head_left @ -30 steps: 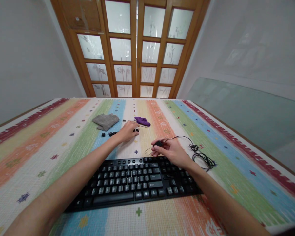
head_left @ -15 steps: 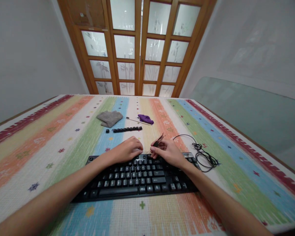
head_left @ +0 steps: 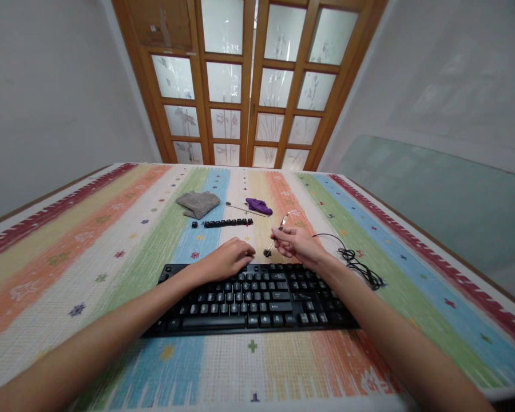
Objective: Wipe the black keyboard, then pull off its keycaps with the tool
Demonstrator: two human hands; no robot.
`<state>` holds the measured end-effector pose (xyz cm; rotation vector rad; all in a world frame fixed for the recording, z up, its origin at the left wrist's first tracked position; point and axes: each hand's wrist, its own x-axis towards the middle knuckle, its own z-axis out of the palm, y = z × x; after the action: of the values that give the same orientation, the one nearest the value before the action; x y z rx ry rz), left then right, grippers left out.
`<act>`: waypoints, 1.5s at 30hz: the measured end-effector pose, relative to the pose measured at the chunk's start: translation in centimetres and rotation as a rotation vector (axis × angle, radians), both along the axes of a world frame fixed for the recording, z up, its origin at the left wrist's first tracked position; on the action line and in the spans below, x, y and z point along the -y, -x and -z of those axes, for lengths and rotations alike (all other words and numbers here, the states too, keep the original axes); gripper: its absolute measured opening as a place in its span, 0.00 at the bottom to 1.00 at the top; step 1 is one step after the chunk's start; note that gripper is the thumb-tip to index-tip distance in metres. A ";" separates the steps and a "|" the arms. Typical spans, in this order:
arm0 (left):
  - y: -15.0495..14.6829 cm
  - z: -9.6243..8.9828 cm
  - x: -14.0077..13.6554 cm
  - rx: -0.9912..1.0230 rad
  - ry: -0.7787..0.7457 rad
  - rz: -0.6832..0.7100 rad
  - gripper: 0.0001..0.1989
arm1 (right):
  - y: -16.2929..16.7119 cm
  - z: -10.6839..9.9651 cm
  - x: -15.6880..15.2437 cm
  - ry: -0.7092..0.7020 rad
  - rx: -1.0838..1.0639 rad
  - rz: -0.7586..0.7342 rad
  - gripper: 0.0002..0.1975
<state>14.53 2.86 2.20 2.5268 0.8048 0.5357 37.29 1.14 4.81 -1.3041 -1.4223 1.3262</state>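
A black keyboard (head_left: 236, 323) lies flat across the cloth in front of me. Over its upper edge my left hand (head_left: 227, 258) is curled, the thumb and fingers gripping there; the fingertips are partly hidden. My right hand (head_left: 298, 243) is raised above the keyboard's upper right part, pinching a slim metal keycap puller (head_left: 285, 221). Below the fingers, at the puller's thin lower end, is a small black keycap (head_left: 267, 252); whether it hangs or touches the cloth I cannot tell. Further back lies a row of several black keycaps (head_left: 227, 222), with a single keycap (head_left: 194, 224) to its left.
Behind the row are a crumpled grey cloth (head_left: 198, 203), a thin stick-like tool (head_left: 244, 208) and a purple cloth (head_left: 258, 206). A coiled black cable (head_left: 360, 266) lies right of the keyboard. A striped tablecloth (head_left: 129, 252) covers the table.
My right hand has lifted and moved away from the keyboard's top edge, and the keycap has come farther back with the puller. My left hand keeps its place on the keyboard.
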 end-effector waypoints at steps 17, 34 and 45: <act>-2.1 -1.4 0.1 0.479 0.698 0.035 0.21 | -0.2 0.1 2.6 -0.251 -0.060 -0.119 0.24; -2.8 -1.4 -5.2 0.276 -0.119 -0.113 0.04 | -1.1 -0.2 3.3 -0.262 0.053 0.006 0.24; -4.6 0.3 -10.7 0.016 -0.194 -0.272 0.05 | -1.6 -0.1 3.6 -0.223 -0.003 -0.020 0.21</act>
<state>19.18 13.61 1.89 2.5965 1.1497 0.7533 38.85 -2.49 4.93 -1.1430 -1.5363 1.1443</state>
